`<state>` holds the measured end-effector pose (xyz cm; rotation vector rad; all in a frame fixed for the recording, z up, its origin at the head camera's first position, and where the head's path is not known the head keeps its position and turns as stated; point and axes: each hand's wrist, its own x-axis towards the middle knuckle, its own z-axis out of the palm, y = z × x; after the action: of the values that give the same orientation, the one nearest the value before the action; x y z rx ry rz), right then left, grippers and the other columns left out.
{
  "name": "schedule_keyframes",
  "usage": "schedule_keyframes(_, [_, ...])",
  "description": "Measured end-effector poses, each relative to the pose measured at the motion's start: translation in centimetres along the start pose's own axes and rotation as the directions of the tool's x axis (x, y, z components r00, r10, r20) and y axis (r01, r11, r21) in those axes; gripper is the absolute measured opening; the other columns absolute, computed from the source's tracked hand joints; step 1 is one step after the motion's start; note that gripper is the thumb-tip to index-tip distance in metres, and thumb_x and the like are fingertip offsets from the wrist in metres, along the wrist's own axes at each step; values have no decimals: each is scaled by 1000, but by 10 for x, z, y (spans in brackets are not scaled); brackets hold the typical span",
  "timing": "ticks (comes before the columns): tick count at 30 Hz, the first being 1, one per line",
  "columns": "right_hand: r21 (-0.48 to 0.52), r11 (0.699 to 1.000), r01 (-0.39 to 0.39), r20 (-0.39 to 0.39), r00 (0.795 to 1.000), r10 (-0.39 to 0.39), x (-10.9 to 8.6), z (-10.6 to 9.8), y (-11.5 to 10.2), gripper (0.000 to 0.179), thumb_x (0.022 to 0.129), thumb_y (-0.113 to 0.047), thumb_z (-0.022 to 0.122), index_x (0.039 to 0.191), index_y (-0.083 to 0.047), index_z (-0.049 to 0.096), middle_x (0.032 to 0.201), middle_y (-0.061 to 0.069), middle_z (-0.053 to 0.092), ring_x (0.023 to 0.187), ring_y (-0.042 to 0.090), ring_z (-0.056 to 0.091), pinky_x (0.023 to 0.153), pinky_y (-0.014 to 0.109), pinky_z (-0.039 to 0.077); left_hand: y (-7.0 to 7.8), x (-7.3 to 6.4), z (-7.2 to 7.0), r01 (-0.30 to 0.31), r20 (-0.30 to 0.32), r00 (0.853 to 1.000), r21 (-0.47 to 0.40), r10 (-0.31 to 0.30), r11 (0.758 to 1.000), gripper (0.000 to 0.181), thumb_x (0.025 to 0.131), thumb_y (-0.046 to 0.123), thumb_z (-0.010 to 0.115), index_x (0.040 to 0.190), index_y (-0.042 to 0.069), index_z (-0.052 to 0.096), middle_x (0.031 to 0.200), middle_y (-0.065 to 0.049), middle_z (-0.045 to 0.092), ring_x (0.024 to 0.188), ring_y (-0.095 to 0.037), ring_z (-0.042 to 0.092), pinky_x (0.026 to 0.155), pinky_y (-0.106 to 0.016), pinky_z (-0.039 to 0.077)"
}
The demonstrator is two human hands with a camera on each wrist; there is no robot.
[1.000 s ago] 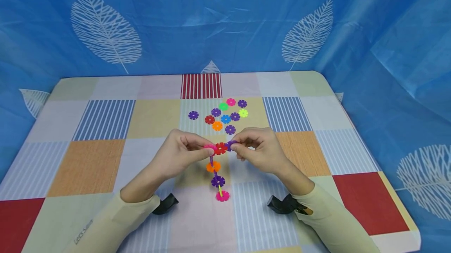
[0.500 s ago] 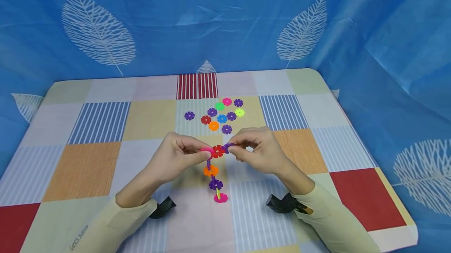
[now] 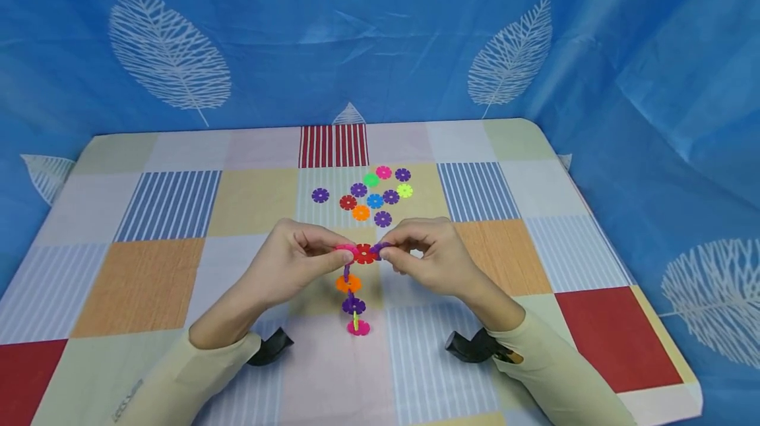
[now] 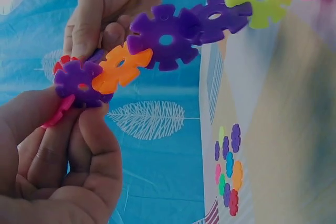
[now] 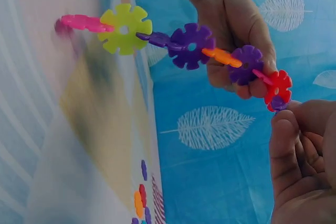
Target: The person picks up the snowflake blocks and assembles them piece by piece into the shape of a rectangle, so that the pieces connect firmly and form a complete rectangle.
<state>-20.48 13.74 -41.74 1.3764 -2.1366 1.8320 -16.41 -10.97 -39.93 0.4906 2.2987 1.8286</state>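
A chain of notched plastic flower discs hangs between the hands, several pieces slotted together. My left hand (image 3: 285, 264) pinches the pink flower disc (image 4: 59, 112) at its upper corner. A red flower disc (image 3: 364, 254) joins that one on the right. Thumb and fingers of my right hand (image 3: 436, 258) pinch a purple flower disc (image 5: 280, 103) at the red one's edge; the fingertips partly hide it. Below the left hand the chain runs through purple, an orange disc (image 4: 122, 68), two purples and a yellow-green disc (image 5: 125, 29) to a pink end disc (image 3: 359, 328).
Loose flower discs lie farther back on the table, among them a blue disc (image 3: 375, 201), a green disc (image 3: 371, 180) and a purple disc (image 3: 320, 195) apart at the left. A patchwork cloth (image 3: 237, 202) covers the table. Blue leaf-print curtain (image 3: 356, 30) stands behind.
Both hands keep their pinch on the same discs and shift slightly left in the view. The chain's hanging lower end has swung a little to the left.
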Motion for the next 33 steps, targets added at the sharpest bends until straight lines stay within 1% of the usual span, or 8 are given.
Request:
schedule_keyframes(7, [-44, 999, -13, 20, 1000, 14, 2, -3, -1, 19, 82, 7, 74, 97, -4, 71, 85, 5, 69, 69, 12, 62, 59, 31, 57, 1, 1, -2, 29, -13, 1000, 45, -28, 999, 8, 87, 13, 75, 95, 14, 77, 85, 0, 73, 79, -32, 68, 65, -36, 57])
schedule_keyframes(10, [-99, 995, 21, 50, 999, -16, 2, -5, 1, 30, 79, 3, 78, 107, -4, 70, 91, 3, 69, 76, 12, 62, 65, 30, 57, 0, 1, -3, 39, -9, 999, 33, -39, 999, 8, 87, 11, 74, 95, 13, 75, 85, -1, 73, 80, -35, 67, 66, -37, 57])
schedule_keyframes(13, [-146, 987, 74, 77, 995, -63, 2, -5, 4, 40, 76, 1, 81, 113, -4, 68, 93, 1, 68, 78, 12, 61, 67, 29, 56, -1, 2, -4, 42, 6, 999, 5, -42, 999, 8, 88, 11, 73, 96, 11, 75, 85, -2, 72, 80, -37, 67, 67, -39, 57])
schedule_keyframes(18, [-188, 973, 134, 68, 990, -123, 2, -5, 7, 40, 74, 3, 82, 112, -1, 70, 93, 1, 69, 77, 10, 61, 67, 26, 55, -3, 4, -5, 51, 24, 998, -2, -51, 999, 9, 89, 12, 73, 97, 10, 73, 87, -3, 72, 79, -33, 67, 68, -39, 57])
schedule_keyframes(20, [-194, 971, 142, 60, 989, -132, 2, -4, 8, 40, 73, 3, 82, 111, 0, 70, 93, 2, 70, 78, 10, 61, 67, 25, 55, -3, 4, -4, 50, 32, 998, 26, -51, 998, 11, 88, 11, 73, 99, 10, 72, 90, -2, 71, 80, -27, 67, 72, -36, 57])
schedule_keyframes(25, [-162, 974, 155, 64, 987, -147, 4, 0, 10, 43, 71, 7, 81, 112, 3, 69, 95, 5, 70, 78, 11, 62, 67, 26, 56, -2, 5, 0, -25, 53, 998, 171, 16, 985, 30, 84, 13, 76, 113, 13, 68, 107, 4, 68, 94, -13, 64, 82, -32, 56])
schedule_keyframes(28, [-133, 978, 162, 78, 985, -153, 6, 3, 11, 43, 72, 8, 80, 113, 3, 69, 97, 6, 70, 78, 11, 62, 67, 26, 56, -2, 5, 4, -52, 47, 998, 221, 43, 974, 35, 84, 20, 79, 117, 15, 68, 112, 7, 67, 94, -12, 61, 74, -31, 56])
schedule_keyframes(33, [-133, 974, 182, 85, 982, -172, 10, 8, 12, 40, 74, 6, 80, 112, 3, 69, 95, 5, 71, 77, 10, 60, 66, 24, 54, -3, 5, 7, -45, 35, 999, 193, 39, 980, 31, 85, 23, 78, 113, 15, 70, 106, 5, 67, 73, -16, 61, 56, -31, 55])
